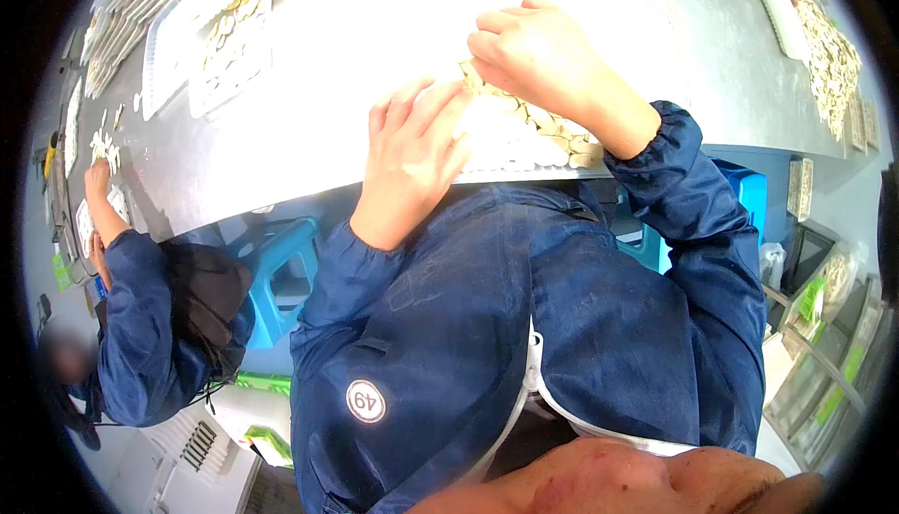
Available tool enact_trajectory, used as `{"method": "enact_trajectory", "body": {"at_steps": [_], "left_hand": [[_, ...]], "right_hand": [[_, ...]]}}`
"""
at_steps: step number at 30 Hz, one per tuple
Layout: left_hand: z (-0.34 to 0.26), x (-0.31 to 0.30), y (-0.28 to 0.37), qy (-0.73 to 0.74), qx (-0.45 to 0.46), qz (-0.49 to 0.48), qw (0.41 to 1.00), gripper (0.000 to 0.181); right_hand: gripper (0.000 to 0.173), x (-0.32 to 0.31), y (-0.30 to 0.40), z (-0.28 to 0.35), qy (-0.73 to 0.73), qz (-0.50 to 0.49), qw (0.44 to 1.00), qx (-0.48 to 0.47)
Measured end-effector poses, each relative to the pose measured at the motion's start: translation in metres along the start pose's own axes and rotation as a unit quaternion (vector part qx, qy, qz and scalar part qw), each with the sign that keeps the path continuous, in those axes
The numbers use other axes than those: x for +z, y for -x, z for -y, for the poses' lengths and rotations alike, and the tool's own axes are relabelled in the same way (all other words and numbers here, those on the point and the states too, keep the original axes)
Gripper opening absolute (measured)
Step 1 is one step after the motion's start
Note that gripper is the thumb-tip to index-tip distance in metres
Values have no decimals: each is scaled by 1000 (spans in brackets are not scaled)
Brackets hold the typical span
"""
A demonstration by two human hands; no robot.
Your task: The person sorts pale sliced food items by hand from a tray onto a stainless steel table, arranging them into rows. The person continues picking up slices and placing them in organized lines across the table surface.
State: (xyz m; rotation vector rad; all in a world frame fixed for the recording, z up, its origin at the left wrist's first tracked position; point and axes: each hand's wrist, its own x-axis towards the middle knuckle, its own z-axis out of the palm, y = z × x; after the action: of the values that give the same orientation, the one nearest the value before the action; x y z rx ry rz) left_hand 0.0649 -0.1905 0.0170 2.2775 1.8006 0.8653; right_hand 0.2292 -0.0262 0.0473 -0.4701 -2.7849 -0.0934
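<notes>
My left hand (418, 156) lies palm down, its fingers a little apart, at the left side of a tray of small pale flat pieces (555, 128) at the table's front edge. Its fingertips are washed out by glare, so whether they touch a piece cannot be told. Above the tray's far side is my right hand (523, 43), its fingers curled inward; what may be between them is hidden. Several beige pieces show below my right wrist, while the left part of the tray is nearly white from overexposure.
Trays of similar pieces (235, 43) and stacked trays (126, 22) stand at the upper left of the metal table (211, 177). A co-worker (161, 303) sits at left near a blue stool (281, 275). A heap of pale pieces (829, 64) lies at far right, by another person's hands.
</notes>
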Motion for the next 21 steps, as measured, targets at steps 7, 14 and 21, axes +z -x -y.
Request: {"method": "enact_trajectory", "body": {"at_steps": [7,14,21], "left_hand": [[0,0,0,1,-10,11,1000,44],[0,0,-1,15,-14,8,1000,45],[2,0,-5,8,-6,-2,1000,48]], "right_hand": [[15,9,0,-5,-65,22,996,60],[15,12,2,-9,-137,32,985,103],[15,2,2,-17,-153,30,979,131]]}}
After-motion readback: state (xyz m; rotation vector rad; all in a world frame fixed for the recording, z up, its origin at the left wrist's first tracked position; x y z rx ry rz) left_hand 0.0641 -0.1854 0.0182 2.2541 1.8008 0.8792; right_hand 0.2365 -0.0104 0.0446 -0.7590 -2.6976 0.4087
